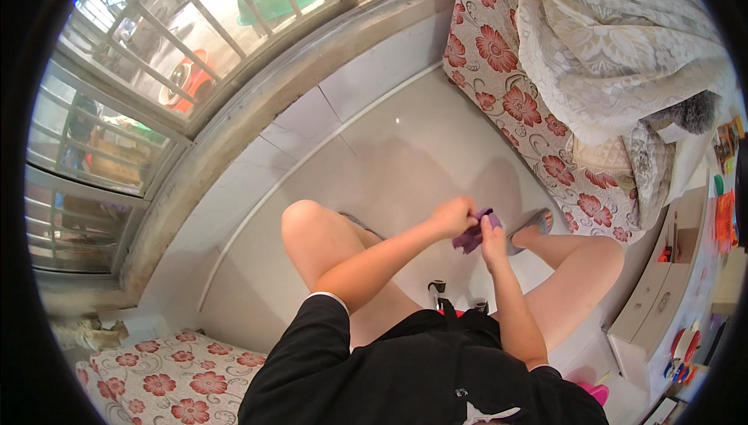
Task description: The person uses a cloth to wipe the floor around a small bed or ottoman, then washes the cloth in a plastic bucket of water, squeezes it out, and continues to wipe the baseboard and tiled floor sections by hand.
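Note:
Between my two hands, over the floor and my parted knees, is a small crumpled piece of purple fabric [467, 242]. My left hand [453, 218] pinches its upper edge with the fingers curled in. From the other side my right hand [494, 239] grips it, thumb lying on top of the cloth. The two hands are close together, and part of the fabric is hidden behind the fingers. A ragged lower edge of the cloth hangs free below my left hand. What kind of item the cloth is, I cannot tell.
A barred window [193, 33] fills the upper left. Flower-print upholstered furniture [520, 106] stands at the upper right under a pale patterned cloth [608, 45]; similar flower-print furniture [175, 378] is lower left. A drawer cabinet [648, 299] is at the right, near a pink object [595, 392].

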### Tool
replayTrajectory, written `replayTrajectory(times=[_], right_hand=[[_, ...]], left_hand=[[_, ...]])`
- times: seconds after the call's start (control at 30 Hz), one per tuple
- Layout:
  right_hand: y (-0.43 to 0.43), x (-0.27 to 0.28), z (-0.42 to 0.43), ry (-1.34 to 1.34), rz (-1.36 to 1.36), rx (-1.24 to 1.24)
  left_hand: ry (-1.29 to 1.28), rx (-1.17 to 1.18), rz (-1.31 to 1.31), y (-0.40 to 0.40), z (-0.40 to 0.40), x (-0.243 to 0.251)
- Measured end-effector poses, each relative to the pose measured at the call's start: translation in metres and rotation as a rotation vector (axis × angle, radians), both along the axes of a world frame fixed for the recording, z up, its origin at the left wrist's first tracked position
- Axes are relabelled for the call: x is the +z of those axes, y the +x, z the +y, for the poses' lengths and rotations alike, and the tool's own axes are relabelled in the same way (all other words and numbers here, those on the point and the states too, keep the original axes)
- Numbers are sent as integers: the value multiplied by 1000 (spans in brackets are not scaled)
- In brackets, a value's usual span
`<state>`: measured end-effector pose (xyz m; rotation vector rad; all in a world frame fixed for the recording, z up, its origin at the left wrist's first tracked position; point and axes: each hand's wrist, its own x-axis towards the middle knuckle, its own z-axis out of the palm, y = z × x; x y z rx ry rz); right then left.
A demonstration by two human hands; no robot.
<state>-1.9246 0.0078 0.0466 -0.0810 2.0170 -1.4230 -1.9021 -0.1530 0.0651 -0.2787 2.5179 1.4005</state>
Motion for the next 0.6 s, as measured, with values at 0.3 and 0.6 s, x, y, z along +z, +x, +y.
replayTrajectory(times=[0.3, 0.6], right_hand=[[-18, 64, 64, -690, -450, -402], [3, 25, 33, -528, -343, -374]], left_hand=[[1049, 275, 29, -3, -97, 61], [1449, 389, -408, 13, -66, 25]])
